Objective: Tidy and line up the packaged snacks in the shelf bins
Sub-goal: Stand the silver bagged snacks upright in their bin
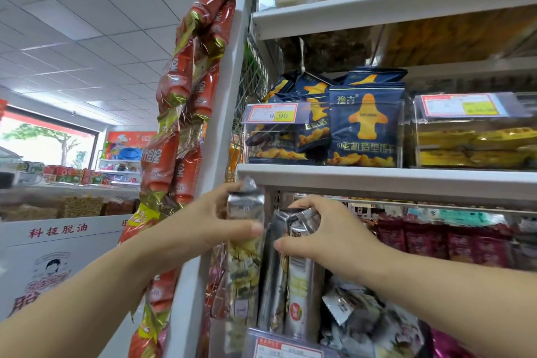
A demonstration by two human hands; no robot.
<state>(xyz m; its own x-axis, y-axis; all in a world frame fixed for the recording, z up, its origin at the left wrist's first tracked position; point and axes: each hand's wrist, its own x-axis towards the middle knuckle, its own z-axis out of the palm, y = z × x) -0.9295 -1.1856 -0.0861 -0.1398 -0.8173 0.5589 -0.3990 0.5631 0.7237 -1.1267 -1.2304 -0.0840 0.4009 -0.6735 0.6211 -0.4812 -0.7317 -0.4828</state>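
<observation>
Tall silver snack packs stand upright in a clear shelf bin [261, 337] at the lower left of the shelving. My left hand [215, 218] grips the top of the leftmost silver pack [245, 256], thumb across its front. My right hand [325, 232] grips the tops of two silver packs [290, 293] standing side by side just to the right. Both hands sit just under the white shelf board [377, 180].
Dark blue snack bags [364, 131] fill a clear bin one shelf up, behind a 9.90 price tag [274, 113]. Loose small packets [357, 317] and maroon packs [436, 238] lie to the right. Red snack strips [186, 102] hang on the shelf's left end.
</observation>
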